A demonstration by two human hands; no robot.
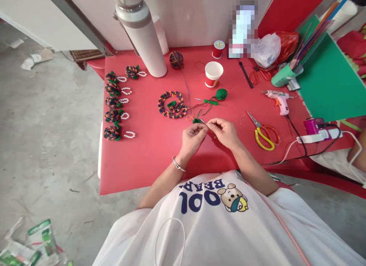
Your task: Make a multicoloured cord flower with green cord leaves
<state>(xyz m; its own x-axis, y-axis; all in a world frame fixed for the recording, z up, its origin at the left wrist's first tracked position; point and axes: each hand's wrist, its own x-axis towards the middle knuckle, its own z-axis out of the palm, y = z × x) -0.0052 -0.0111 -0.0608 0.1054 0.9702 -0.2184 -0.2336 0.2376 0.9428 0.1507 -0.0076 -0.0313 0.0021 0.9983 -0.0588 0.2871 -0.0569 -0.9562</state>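
Observation:
My left hand [194,137] and my right hand [224,132] meet at the fingertips over the red table, both closed in a pinch. A thin metal needle-like tool [201,120] slants up and left from the right fingertips. Whatever the left fingers pinch is too small to make out. A small dark green crocheted piece [196,121] shows just beyond the left hand. Farther off lies a coiled multicoloured crocheted strip [161,106] with a green bit in its middle. A ball of green yarn [221,94] sits near a green-handled thin tool [211,102], with loose strands around.
Several crocheted roses [112,132] with bead loops line the red table's [137,170] left side. Behind stand a white flask [145,41], yarn ball [176,60], paper cup [213,73] and thread spool [219,48]. Scissors [261,132], a glue gun [281,100] and a power strip [317,137] lie right.

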